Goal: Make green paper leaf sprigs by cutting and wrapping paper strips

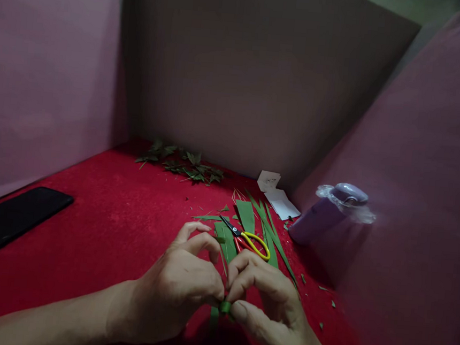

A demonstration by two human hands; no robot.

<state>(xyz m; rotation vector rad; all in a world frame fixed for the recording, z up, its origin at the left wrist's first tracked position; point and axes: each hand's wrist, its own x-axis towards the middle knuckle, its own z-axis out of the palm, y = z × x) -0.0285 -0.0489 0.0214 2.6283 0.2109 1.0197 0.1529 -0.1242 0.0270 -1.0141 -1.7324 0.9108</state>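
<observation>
Between the fingertips of both hands is a small rolled piece of green leaf point(224, 307), low in the middle of the view. My left hand point(182, 281) pinches it from the left, and a short strip end hangs below. From the right, the thumb and fingers of my right hand point(269, 305) close on the same roll. Just beyond the hands, a pair of scissors point(255, 244) with one yellow and one red handle lies on cut green leaf pieces point(245, 216). Parts of the roll are hidden by the fingers.
A red cloth point(98, 247) covers the table. Leafy sprigs point(186, 163) lie at the back, near white papers point(281, 203). At the right stands a purple bin point(318, 220) with a plastic liner; a black phone point(16, 221) lies at the left. Leaf scraps are scattered about.
</observation>
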